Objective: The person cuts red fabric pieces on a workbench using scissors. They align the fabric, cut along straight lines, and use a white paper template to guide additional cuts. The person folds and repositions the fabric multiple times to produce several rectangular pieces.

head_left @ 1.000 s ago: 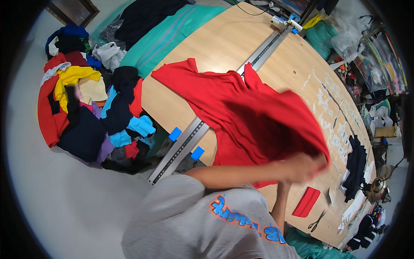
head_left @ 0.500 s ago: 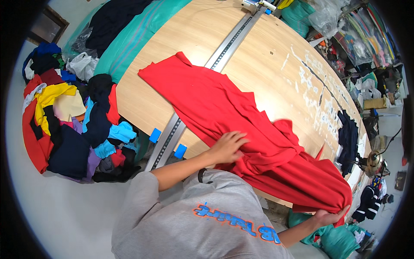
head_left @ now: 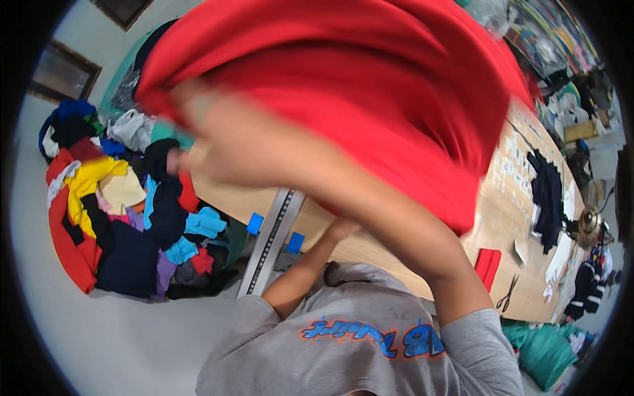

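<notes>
We find our right hand (head_left: pixel 218 145) far over to the left, arm crossed in front of us, at the near left edge of the red cloth (head_left: pixel 370 79). Blurred; we cannot tell whether its fingers are closed on the fabric. Our left hand (head_left: pixel 346 228) lies under the right forearm, apart from the other, partly hidden; its grip we cannot tell.

The red cloth billows in a broad arch over the tabletop (head_left: pixel 231 201), filling the upper middle of our view. We cannot tell whether its lower right corner touches the wood.

Left of our left hand, a metal rail (head_left: pixel 274 241) runs beyond the near edge, with a blue block (head_left: pixel 255 223) on one side and another on the other. To our right on the tabletop: a flat red strip (head_left: pixel 487 267), dark scissors (head_left: pixel 508 296) near it, and farther off a crumpled dark cloth (head_left: pixel 547 201).

Left of the tabletop, a heap of mixed clothes (head_left: pixel 129 257), yellow, red, navy, light blue; a white plastic bag (head_left: pixel 131 131) at its far side.
</notes>
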`<state>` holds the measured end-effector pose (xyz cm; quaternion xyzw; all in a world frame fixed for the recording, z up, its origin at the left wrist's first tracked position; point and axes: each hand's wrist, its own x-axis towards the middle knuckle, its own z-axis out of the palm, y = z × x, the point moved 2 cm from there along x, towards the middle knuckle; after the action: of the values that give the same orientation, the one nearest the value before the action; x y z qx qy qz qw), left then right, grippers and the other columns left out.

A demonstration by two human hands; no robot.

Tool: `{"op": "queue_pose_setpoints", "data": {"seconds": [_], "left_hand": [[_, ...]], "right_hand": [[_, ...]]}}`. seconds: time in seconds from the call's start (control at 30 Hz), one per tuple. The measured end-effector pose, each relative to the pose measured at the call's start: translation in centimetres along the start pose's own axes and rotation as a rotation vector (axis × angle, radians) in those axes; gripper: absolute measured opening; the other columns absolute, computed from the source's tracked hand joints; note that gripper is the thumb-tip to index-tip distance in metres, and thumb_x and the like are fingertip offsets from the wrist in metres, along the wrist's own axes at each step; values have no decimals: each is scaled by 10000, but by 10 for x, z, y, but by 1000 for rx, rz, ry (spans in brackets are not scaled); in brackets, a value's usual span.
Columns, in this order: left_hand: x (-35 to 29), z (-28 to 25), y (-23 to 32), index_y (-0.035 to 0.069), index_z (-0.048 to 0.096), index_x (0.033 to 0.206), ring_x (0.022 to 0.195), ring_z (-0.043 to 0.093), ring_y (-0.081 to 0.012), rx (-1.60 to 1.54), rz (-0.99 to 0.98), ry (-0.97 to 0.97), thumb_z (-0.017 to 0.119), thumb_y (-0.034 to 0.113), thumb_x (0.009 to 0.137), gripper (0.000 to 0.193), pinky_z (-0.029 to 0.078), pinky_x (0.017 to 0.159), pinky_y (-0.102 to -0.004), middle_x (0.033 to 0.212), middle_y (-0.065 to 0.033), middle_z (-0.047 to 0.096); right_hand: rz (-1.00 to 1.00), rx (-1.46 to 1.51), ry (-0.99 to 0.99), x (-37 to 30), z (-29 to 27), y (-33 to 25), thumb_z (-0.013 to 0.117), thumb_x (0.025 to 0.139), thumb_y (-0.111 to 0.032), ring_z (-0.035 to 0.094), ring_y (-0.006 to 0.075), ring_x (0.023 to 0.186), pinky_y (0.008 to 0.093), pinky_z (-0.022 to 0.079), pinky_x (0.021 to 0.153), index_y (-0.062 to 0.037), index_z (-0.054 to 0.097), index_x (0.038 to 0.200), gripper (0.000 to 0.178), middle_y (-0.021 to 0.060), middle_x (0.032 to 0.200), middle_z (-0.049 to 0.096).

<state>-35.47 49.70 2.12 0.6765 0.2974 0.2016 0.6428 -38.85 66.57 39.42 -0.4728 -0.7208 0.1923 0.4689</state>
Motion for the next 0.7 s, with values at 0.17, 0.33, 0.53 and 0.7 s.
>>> {"op": "queue_pose_setpoints", "data": {"seconds": [0.17,0.33,0.53,0.7], "left_hand": [[56,-118,67,97,395,1660,1569,425,-310,24,-44,516,676,354,1107,672,338,1311,-489,1677,-155,451],[31,-181,-29,116,561,1462,1021,587,-184,-702,-224,403,601,311,1132,386,445,891,-362,1271,-77,627],[7,-201,-7,72,551,1471,1067,673,-188,-391,-406,868,547,240,1137,374,546,847,-339,1289,-93,663],[18,-218,34,23,514,1581,1375,598,-347,310,-30,1037,605,69,1027,563,478,1179,-465,1557,-229,569]], "right_hand": [[-98,9,-186,-73,55,33,783,931,-236,501,469,1475,636,386,1236,-80,636,1513,621,240,1584,547],[307,-191,95,-206,-29,176,716,881,-19,564,395,1383,544,448,1179,-119,710,1347,476,163,1405,671],[605,-388,18,-320,-58,243,834,967,-263,547,535,1381,584,465,1153,-24,528,1538,691,321,1508,558],[1038,-175,14,-311,-21,254,885,902,-259,602,528,1373,519,497,1167,41,435,1626,903,357,1460,629]]}}
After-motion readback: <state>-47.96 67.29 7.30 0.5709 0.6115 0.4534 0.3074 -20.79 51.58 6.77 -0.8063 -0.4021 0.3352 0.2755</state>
